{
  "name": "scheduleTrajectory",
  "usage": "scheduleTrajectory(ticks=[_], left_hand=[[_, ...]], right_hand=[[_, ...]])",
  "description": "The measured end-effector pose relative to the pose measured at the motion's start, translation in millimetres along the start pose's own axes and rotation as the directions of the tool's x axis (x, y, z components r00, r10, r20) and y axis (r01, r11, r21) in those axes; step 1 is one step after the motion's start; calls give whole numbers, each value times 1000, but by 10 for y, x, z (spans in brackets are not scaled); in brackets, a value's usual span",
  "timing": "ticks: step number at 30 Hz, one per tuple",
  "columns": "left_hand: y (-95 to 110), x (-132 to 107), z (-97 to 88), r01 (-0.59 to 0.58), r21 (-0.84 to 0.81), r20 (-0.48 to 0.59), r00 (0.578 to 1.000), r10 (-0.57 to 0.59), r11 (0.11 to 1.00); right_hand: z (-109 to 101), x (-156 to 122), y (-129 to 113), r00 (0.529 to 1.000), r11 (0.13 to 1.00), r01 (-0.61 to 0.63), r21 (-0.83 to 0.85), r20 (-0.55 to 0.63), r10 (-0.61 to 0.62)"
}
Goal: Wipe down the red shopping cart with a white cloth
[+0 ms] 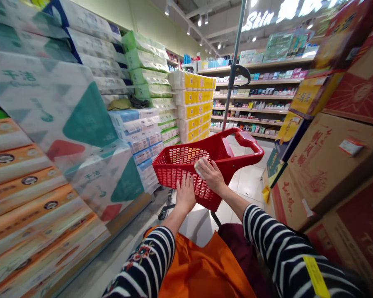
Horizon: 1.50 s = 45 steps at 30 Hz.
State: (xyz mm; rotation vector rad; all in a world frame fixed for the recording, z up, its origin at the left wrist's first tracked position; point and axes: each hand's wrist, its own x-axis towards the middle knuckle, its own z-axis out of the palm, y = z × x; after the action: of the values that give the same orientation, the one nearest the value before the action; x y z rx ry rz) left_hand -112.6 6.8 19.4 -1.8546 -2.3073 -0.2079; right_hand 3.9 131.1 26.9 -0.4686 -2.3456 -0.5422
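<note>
Head view: red plastic shopping cart [225, 163] sits right in front of the person, on the pale tiled floor [248, 188], between stacked tissue packs [124, 174] at left and cardboard cartons [326, 161] at right. Long axis runs across the view; basket end points left, loop handle [255, 154] points right and sits a bit higher. Right hand [214, 179] comes in from lower right, forearm slanting up-left, palm down at the cart's near rim, fingers clamped on a white cloth [199, 168]; thumb hidden. Left hand [185, 195] comes up from below, back of hand showing, fingers straight and slightly apart, at the basket's near mesh side; can't tell if the tips touch. Both sleeves striped, pushed up the forearms. Orange apron [202, 265] below.
</note>
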Motion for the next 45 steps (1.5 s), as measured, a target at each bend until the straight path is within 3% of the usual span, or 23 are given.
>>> scheduleTrajectory(ticks=[2, 6, 9, 12, 17, 19, 23, 26, 29, 32, 34, 36, 41, 43, 45], left_hand=[[-66, 4, -19, 17, 5, -7, 1000, -17, 1000], [-171, -73, 37, 24, 15, 5, 1000, -24, 1000], [-262, -114, 121, 37, 29, 35, 999, -37, 999], [-375, -87, 167, 71, 37, 44, 996, -73, 997], [-550, 1, 154, 128, 33, 41, 991, -129, 991], [-603, -5, 165, 135, 38, 48, 989, -137, 990], [-703, -82, 235, 138, 44, 68, 988, -141, 989], [-799, -105, 265, 143, 51, 73, 987, -146, 988], [-905, -46, 240, 176, 65, 73, 981, -181, 982], [-987, 38, 193, 213, 75, 65, 974, -218, 974], [-1018, 60, 175, 215, 75, 52, 974, -219, 974], [-1038, 39, 178, 204, 75, 45, 977, -208, 976], [-1121, -78, 217, 201, 74, 126, 970, -209, 977], [-1186, -85, 214, 219, 78, 148, 962, -229, 973], [-1262, -59, 201, 247, 87, 138, 956, -257, 965]], right_hand=[[106, 11, -9, 999, 1000, 26, 8, 36, -26], [449, -353, -170, 982, 995, 92, 26, 161, -95], [564, -507, -288, 967, 989, 133, 62, 212, -143], [501, -289, -307, 970, 980, 177, 90, 151, -189], [480, 256, -257, 994, 992, 112, 56, 9, -113], [611, 239, -313, 990, 988, 136, 69, 35, -139], [941, -88, -541, 962, 973, 203, 108, 160, -219], [1003, -121, -670, 948, 955, 256, 152, 152, -279], [870, 219, -690, 959, 950, 271, 153, 44, -281], [758, 624, -658, 983, 976, 183, 115, -24, -182], [789, 727, -660, 989, 983, 149, 109, -4, -149], [902, 650, -700, 983, 979, 159, 126, 72, -169], [1159, 273, -881, 904, 947, 235, 217, 309, -295], [1128, 347, -924, 897, 932, 272, 237, 289, -335], [1047, 587, -939, 921, 931, 285, 228, 204, -331]])
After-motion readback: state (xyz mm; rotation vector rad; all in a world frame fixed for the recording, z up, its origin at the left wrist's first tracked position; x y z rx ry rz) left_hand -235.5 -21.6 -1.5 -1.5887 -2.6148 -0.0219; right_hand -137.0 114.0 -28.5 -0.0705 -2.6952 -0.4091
